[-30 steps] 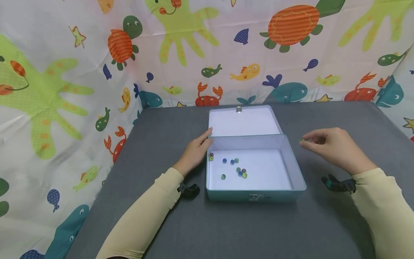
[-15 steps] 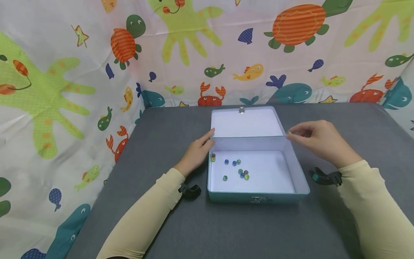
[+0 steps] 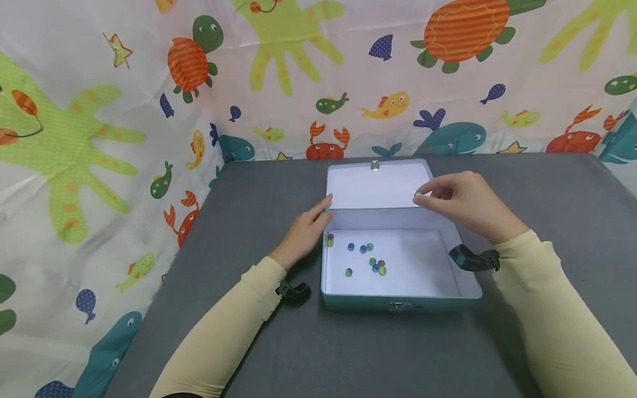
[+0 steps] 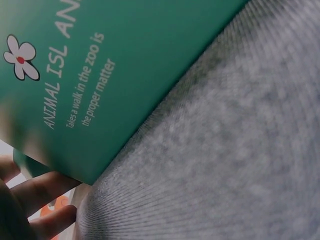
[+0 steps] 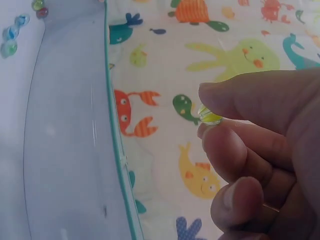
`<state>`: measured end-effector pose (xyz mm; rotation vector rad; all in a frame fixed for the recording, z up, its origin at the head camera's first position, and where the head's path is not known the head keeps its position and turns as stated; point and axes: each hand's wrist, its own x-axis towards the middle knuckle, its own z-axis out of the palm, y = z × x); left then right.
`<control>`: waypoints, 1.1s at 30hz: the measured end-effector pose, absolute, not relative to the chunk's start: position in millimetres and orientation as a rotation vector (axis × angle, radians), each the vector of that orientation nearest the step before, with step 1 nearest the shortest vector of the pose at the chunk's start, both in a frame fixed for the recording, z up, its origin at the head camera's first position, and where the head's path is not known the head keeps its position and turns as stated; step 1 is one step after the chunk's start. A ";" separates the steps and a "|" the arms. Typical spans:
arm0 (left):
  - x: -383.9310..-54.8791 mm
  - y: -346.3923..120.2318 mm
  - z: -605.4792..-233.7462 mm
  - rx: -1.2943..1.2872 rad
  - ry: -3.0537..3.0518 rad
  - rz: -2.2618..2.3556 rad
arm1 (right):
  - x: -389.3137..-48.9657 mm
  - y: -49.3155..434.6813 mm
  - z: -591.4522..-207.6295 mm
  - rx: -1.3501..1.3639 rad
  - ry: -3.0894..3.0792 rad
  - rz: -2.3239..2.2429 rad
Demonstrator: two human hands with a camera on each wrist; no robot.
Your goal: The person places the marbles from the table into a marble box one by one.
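A teal tin box (image 3: 358, 303) with a white inside sits in front of me, its lid (image 3: 373, 185) folded back flat behind it. Several glass marbles (image 3: 375, 268) in blue, green, yellow and reddish tones lie in the left half of the box. My right hand (image 3: 465, 202) pinches one clear marble (image 5: 210, 116) with a yellow swirl between thumb and forefinger, above the back right of the box. With straight fingers, my left hand (image 3: 303, 235) rests against the box's back left corner. Printed white lettering shows on the box's green side (image 4: 115, 95) in the left wrist view.
A dark grey cloth (image 3: 278, 354) covers the table under the box. Behind and to the left hangs a white curtain (image 3: 288, 116) printed with sea animals. A black band (image 3: 293, 293) is on the left wrist, another (image 3: 475, 260) on the right.
My right hand has moved left with the pinched marble, from beside the box on the right to above its back right part. The left hand has stayed at the box's corner.
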<state>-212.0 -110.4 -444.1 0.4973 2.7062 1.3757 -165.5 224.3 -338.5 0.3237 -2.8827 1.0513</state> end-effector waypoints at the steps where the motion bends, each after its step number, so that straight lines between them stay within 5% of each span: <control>1: -212.1 -110.5 -444.2 0.497 2.706 1.375 | -166.5 221.1 -338.2 0.329 -2.885 1.052; 33: -218.4 -112.8 -448.9 0.511 2.690 1.378 | -187.9 153.7 -376.6 0.722 -3.061 1.108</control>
